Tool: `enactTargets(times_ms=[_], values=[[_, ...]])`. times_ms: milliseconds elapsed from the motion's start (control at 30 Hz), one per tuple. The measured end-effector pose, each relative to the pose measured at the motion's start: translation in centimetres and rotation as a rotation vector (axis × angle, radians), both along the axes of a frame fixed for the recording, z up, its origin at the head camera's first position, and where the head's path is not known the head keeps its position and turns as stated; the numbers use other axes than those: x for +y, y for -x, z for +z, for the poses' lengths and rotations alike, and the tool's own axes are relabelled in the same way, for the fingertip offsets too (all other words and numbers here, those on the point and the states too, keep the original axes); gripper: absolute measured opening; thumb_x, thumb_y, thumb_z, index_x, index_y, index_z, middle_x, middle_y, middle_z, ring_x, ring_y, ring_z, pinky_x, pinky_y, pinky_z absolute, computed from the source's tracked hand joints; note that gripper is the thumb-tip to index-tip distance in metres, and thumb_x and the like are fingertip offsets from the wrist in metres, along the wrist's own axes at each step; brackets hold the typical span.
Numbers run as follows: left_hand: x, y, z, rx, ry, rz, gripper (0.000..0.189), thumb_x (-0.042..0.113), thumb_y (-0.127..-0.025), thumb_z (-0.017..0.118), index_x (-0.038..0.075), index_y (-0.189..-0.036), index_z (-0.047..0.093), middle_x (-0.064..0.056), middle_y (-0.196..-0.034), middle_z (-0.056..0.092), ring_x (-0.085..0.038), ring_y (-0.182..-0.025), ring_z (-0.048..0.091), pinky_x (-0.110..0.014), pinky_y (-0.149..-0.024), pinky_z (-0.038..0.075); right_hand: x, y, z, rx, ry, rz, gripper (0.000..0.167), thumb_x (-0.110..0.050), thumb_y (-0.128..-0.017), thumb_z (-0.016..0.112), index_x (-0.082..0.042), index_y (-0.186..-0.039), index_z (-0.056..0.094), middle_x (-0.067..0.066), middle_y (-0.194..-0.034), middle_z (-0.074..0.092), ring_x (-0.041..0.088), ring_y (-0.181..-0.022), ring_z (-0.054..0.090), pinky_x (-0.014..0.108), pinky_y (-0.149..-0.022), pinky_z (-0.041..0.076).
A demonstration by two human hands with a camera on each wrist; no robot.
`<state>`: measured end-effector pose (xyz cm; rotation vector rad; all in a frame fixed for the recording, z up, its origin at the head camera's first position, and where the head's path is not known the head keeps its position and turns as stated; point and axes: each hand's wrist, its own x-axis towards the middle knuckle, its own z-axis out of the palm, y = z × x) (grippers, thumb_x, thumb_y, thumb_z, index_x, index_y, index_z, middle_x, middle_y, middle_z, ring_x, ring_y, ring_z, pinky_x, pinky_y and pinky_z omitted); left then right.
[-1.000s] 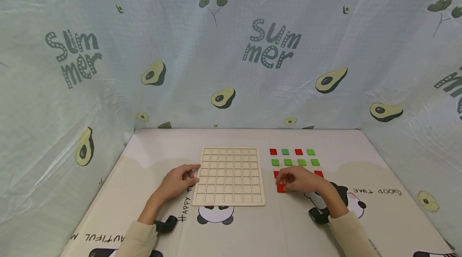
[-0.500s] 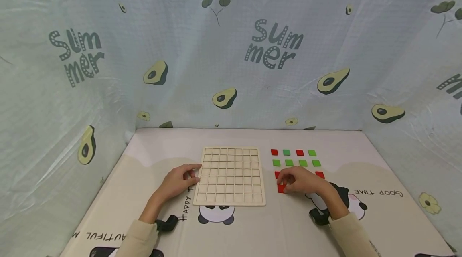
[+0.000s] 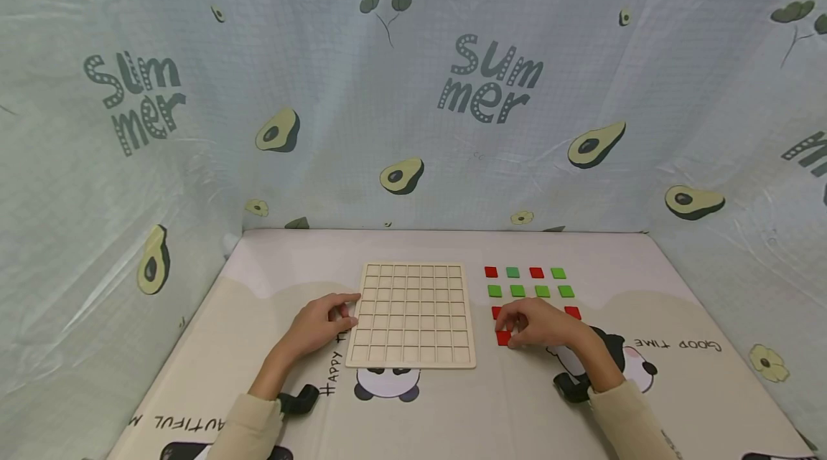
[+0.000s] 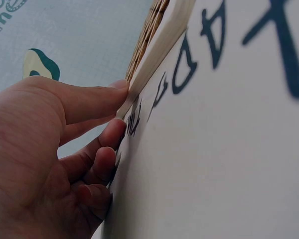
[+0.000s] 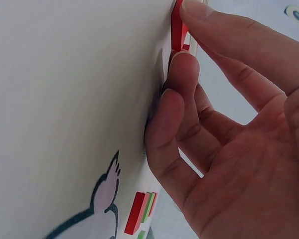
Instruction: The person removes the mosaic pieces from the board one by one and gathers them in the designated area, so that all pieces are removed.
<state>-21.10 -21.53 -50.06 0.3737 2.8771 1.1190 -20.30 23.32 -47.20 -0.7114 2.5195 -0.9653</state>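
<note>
A pale wooden board [image 3: 413,316] with a square grid of recesses lies flat at the middle of the table. At its left edge rests my left hand [image 3: 316,322], thumb and index fingertips touching the side and set apart along it. My right hand [image 3: 541,320] is low over the tiles to the right of the board. Its thumb and fingertip hold a small red square tile [image 5: 177,25] by the edges, low at the tabletop. Another red tile [image 3: 496,312] peeks out just beyond the right fingers; part of that row is hidden under the hand.
Beyond the right hand lie two rows of tiles, including a red tile [image 3: 491,272], a teal tile [image 3: 512,273] and a green tile [image 3: 566,291]. A further red tile [image 3: 572,313] sits by the right wrist. Printed sheeting [image 3: 413,87] walls off the back and sides.
Both hands keep their places at the board and the red tile. The head view has shifted very slightly.
</note>
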Motion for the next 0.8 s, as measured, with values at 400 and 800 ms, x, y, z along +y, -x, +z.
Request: enactTargets(times_ms=[400, 800], values=[[-0.02, 0.02, 0.02, 0.012, -0.003, -0.014, 0.045, 0.023, -0.092, 0.077, 0.014, -0.136, 0.069, 0.005, -0.090, 0.062, -0.008, -0.069, 0.048, -0.024, -0.063, 0.038, 0.01, -0.05, 0.22, 0.002, -0.005, -0.007, 0.018, -0.009, -0.084, 0.081, -0.016, -0.099, 0.073, -0.001, -0.089, 0.064, 0.014, -0.080, 0.058, 0.025, -0.066, 0.050], [-0.03, 0.09, 0.05, 0.008, 0.002, -0.013, 0.045, 0.023, -0.093, 0.076, 0.014, -0.136, 0.069, 0.005, -0.089, 0.062, -0.008, -0.069, 0.048, -0.025, -0.063, 0.038, 0.25, -0.06, 0.80, 0.028, -0.023, -0.039, 0.019, -0.007, -0.086, 0.077, -0.013, -0.103, 0.071, -0.002, -0.087, 0.063, 0.012, -0.076, 0.057, 0.024, -0.066, 0.049]])
